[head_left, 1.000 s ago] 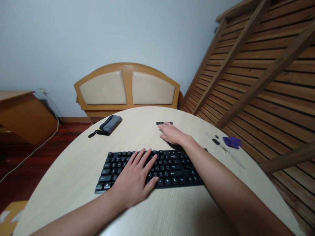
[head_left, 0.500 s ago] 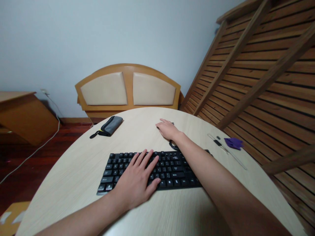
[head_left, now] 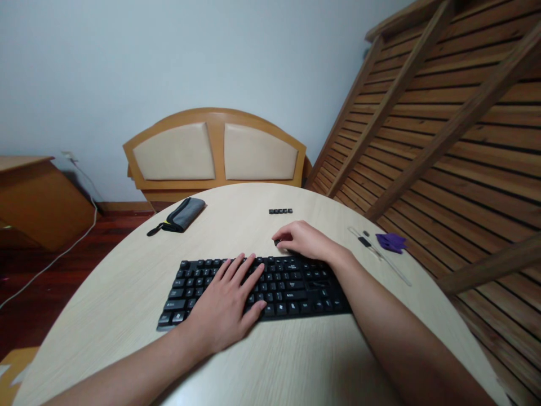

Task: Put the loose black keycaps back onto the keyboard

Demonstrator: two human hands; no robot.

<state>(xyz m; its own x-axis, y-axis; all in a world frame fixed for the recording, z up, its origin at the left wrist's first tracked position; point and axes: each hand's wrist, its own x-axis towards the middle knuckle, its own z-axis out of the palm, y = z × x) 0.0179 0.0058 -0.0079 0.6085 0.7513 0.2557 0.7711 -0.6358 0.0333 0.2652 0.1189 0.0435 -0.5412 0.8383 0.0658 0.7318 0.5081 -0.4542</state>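
A black keyboard (head_left: pixel 291 285) lies on the round pale wooden table (head_left: pixel 236 225) in front of me. My left hand (head_left: pixel 226 307) rests flat on its left-middle keys with the fingers spread, holding nothing. My right hand (head_left: pixel 306 242) is curled at the keyboard's back edge. Its fingertips pinch a small black keycap (head_left: pixel 276 243) just above the top row. A short row of loose black keycaps (head_left: pixel 280 211) sits farther back on the table, apart from both hands.
A grey zip pouch (head_left: pixel 181 215) lies at the table's back left. A purple item (head_left: pixel 391 242) and a thin clear tool (head_left: pixel 376 251) lie at the right edge. Behind the table stand a padded headboard (head_left: pixel 215 149) and a slatted bed frame (head_left: pixel 443 129).
My right hand reached back to the row of loose keycaps, then drew back to the keyboard's rear edge with a small keycap pinched in its fingers. My left hand stayed on the keys.
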